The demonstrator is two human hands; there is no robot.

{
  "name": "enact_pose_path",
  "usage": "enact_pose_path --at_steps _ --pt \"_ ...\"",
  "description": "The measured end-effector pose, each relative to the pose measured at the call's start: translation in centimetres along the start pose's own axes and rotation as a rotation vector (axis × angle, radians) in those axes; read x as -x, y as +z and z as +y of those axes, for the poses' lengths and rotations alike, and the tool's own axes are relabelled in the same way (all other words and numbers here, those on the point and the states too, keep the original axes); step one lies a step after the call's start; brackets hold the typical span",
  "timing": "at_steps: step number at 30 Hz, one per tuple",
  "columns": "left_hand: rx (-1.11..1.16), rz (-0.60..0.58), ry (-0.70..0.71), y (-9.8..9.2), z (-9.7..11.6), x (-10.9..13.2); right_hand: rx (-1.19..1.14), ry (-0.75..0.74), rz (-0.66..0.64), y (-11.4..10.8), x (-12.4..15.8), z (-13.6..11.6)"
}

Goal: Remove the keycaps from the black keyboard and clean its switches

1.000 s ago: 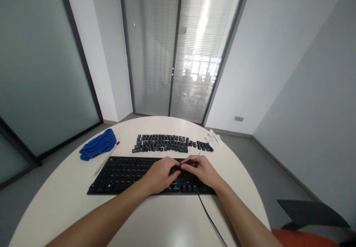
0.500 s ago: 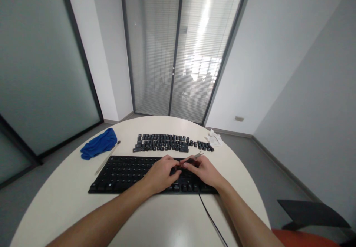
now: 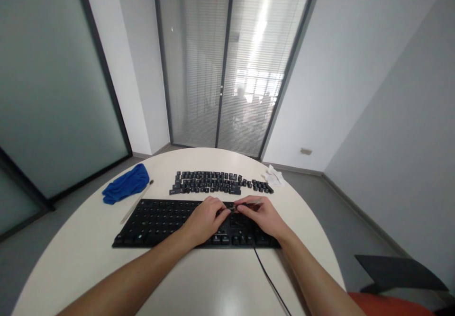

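A black keyboard [image 3: 159, 221] lies across the round table, many of its keycaps off on the left and middle. My left hand [image 3: 204, 221] is over its right half, thumb and fingers pinched together; whatever is between them is too small and hidden to name. Facing it, my right hand [image 3: 261, 215] is closed around a slim metallic tool [image 3: 256, 203], whose back end sticks out above the knuckles. Both hands' fingertips almost meet just above the keyboard's far edge. Loose black keycaps [image 3: 202, 182] stand in rows beyond the keyboard.
At the left lie a crumpled blue cloth [image 3: 126, 184] and a thin pale brush [image 3: 137, 204]. White crumpled tissue [image 3: 274, 177] rests at the far right of the table [image 3: 199, 283]. A black cable [image 3: 268, 278] runs from the keyboard toward me. A chair [image 3: 398, 273] stands at right.
Both hands have shifted slightly away from me, toward the keyboard's far edge. The tool in my right hand has turned and its back end sits lower. The table items stay put.
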State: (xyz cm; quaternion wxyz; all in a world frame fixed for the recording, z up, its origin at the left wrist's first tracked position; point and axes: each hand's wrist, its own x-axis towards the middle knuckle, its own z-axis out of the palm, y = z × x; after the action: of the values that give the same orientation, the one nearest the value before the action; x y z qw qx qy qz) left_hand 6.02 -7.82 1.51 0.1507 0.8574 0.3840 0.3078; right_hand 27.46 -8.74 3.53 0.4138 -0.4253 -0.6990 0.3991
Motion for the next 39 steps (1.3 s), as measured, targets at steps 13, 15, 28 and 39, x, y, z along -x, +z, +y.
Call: enact_pose_path --at_steps 13,15,28,39 --pt "0.043 -0.037 0.044 -0.29 -0.01 0.26 -0.046 0.034 0.011 0.06 -0.42 0.58" --pt "0.059 -0.033 0.047 -0.21 -0.2 0.29 -0.031 0.039 0.02 -0.11 -0.43 0.59" --pt "0.063 -0.012 -0.104 0.38 -0.36 0.06 0.015 0.002 -0.055 -0.04 -0.14 0.48" --pt "0.063 -0.032 -0.023 0.41 0.09 -0.05 -0.069 -0.014 -0.081 -0.17 -0.15 1.02"
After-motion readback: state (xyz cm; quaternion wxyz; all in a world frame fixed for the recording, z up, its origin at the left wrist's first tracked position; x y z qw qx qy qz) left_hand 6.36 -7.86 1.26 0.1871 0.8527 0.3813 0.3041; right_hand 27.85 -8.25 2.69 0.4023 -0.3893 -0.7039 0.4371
